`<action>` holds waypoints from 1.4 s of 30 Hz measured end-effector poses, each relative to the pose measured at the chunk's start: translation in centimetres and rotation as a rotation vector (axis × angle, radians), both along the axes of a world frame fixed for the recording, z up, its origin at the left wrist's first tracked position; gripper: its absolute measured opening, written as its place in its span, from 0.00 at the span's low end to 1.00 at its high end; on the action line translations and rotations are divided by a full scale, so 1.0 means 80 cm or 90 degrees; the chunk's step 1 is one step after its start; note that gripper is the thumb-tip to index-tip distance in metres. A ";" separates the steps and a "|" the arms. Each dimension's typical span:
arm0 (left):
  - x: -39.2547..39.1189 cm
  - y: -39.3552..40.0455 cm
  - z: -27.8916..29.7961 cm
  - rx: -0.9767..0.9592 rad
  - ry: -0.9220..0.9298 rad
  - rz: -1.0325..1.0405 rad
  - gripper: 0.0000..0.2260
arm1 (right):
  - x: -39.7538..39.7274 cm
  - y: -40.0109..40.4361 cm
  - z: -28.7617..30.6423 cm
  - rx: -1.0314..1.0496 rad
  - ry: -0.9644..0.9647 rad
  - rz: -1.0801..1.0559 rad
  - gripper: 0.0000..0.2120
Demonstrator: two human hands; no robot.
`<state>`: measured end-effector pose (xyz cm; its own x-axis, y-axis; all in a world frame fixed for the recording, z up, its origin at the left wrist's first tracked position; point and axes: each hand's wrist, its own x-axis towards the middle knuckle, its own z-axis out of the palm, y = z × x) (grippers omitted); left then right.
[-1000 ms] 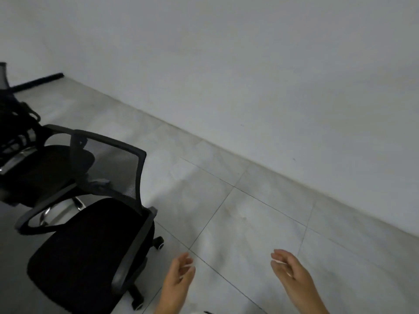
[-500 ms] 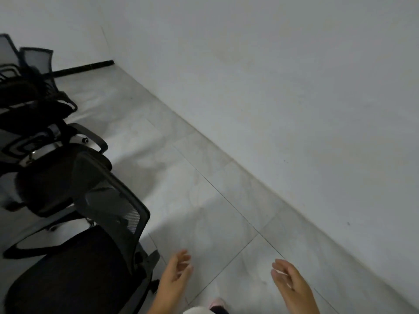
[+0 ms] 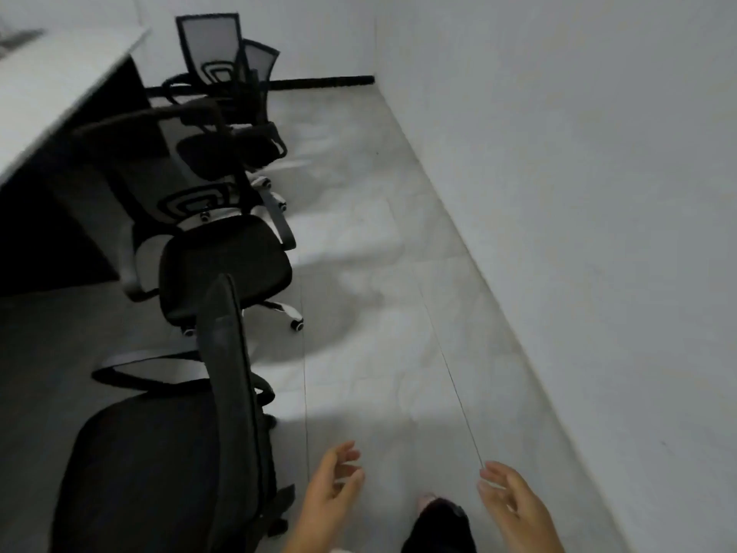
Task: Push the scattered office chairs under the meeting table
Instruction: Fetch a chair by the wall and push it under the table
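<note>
Black mesh marks the nearest chair [image 3: 167, 464], just left of the person's left hand [image 3: 329, 496], whose fingers [image 3: 345, 453] are spread loosely and hold nothing. The right hand [image 3: 514, 508] hangs over the pale tiled floor [image 3: 379, 273], its fingers [image 3: 496, 472] likewise apart and empty. Four chairs show in a row: the second chair [image 3: 223, 265], the third chair [image 3: 231, 153] and the fourth chair [image 3: 211, 49] stand beside the white desk [image 3: 60, 85], none fully under it.

Black chairs [image 3: 223, 257] beside white table [image 3: 60, 85], both hands empty – left hand [image 3: 331, 496], right hand [image 3: 510, 508]
</note>
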<state>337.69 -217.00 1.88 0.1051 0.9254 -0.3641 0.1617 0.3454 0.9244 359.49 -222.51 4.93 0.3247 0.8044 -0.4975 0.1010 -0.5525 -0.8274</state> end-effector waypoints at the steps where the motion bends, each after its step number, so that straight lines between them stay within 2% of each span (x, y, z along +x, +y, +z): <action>1: 0.009 0.019 0.006 0.008 -0.002 0.044 0.12 | 0.013 0.035 0.004 0.012 -0.014 0.044 0.20; 2: 0.017 0.037 0.013 0.020 -0.006 0.084 0.14 | 0.023 0.070 0.011 0.022 -0.019 0.081 0.20; 4: 0.026 0.071 0.029 0.050 -0.004 0.167 0.17 | 0.035 0.144 0.028 0.043 -0.020 0.173 0.10; 9: 0.009 0.116 0.056 0.124 0.035 0.389 0.13 | 0.022 0.291 0.037 0.115 -0.045 0.356 0.09; 12: -0.010 0.118 0.065 0.143 0.134 0.534 0.10 | -0.026 0.353 0.036 0.129 -0.050 0.470 0.09; 14: -0.021 0.117 0.061 0.130 0.292 0.540 0.09 | -0.069 0.380 0.033 0.154 -0.078 0.574 0.12; 16: -0.032 0.119 0.045 0.095 0.402 0.520 0.13 | -0.116 0.401 0.027 0.222 -0.136 0.703 0.16; 21: -0.058 0.134 0.010 -0.158 0.476 0.458 0.20 | -0.231 0.441 0.015 0.451 -0.336 0.980 0.24; 25: -0.066 0.143 0.003 -0.215 0.596 0.409 0.22 | -0.295 0.470 -0.006 0.632 -0.601 1.171 0.21; 28: -0.065 0.144 -0.002 -0.208 0.678 0.390 0.25 | -0.319 0.489 -0.007 0.670 -0.653 1.273 0.17; 29: -0.069 0.144 -0.002 -0.203 0.713 0.387 0.28 | -0.329 0.496 -0.008 0.650 -0.655 1.321 0.21; 31: -0.071 0.142 -0.008 -0.253 0.695 0.431 0.32 | -0.353 0.512 -0.010 0.629 -0.620 1.451 0.40; 33: -0.067 0.147 -0.013 -0.292 0.712 0.442 0.24 | -0.368 0.533 -0.012 0.579 -0.564 1.572 0.59; 35: -0.062 0.156 -0.014 -0.310 0.687 0.445 0.21 | -0.386 0.547 -0.017 0.622 -0.545 1.644 0.65; 38: -0.055 0.175 -0.025 -0.310 0.715 0.506 0.18 | -0.401 0.554 -0.027 0.698 -0.490 1.664 0.59; 40: -0.053 0.185 -0.031 -0.303 0.752 0.523 0.17 | -0.402 0.559 -0.041 0.853 -0.484 1.618 0.45; 42: -0.053 0.190 -0.035 -0.318 0.820 0.518 0.18 | -0.397 0.564 -0.057 0.888 -0.452 1.568 0.36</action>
<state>333.49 -201.82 -0.90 -0.9344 0.3460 -0.0846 0.3378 0.9361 0.0976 327.73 -177.42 0.40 -0.8747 -0.4503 -0.1795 -0.4379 0.8928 -0.1057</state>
